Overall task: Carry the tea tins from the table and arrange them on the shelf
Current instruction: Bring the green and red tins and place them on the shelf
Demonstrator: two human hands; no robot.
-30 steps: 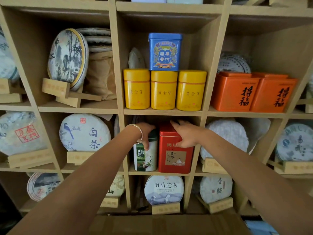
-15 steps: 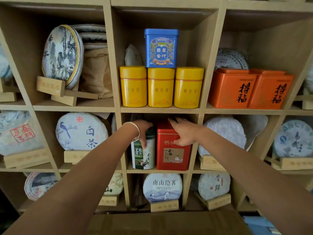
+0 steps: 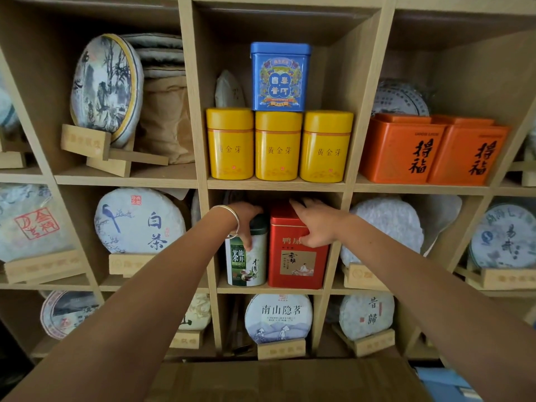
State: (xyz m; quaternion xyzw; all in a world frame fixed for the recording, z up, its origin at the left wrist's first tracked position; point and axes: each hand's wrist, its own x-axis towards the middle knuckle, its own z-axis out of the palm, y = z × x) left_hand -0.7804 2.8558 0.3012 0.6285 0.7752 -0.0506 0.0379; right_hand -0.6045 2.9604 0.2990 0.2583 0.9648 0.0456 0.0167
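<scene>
**Both hands on two tins in the centre compartment of the shelf**

Head view. The wooden shelf (image 3: 275,185) fills the frame, divided into square compartments. Both arms reach into the middle compartment of the centre column.

The left hand (image 3: 246,217) rests over the dark lid of the green-and-white tin (image 3: 246,262), fingers curled over the top and the thumb lying down the front face. Hand closed around the tin's upper part. A silver bangle (image 3: 232,220) sits on that wrist.

The right hand (image 3: 314,224) lies on the top front corner of the red tin (image 3: 297,256), fingers spread across the lid toward the back, thumb pressed on the front face. Contact is plain; whether this is a firm grasp or only a push cannot be told.

Both tins stand upright on the compartment floor, side by side and touching or very nearly so, the green-and-white one to the left.

Compartment above: three yellow tins (image 3: 278,145) in a row, upright, touching each other, with a blue tin (image 3: 280,78) standing on top of the middle one. Compartment to the right of that: two orange tins (image 3: 435,150) side by side.

Surrounding compartments hold round paper-wrapped tea cakes (image 3: 140,221) on small wooden stands.

A brown cardboard surface (image 3: 278,378) crosses the bottom edge of the frame, below the arms.
</scene>
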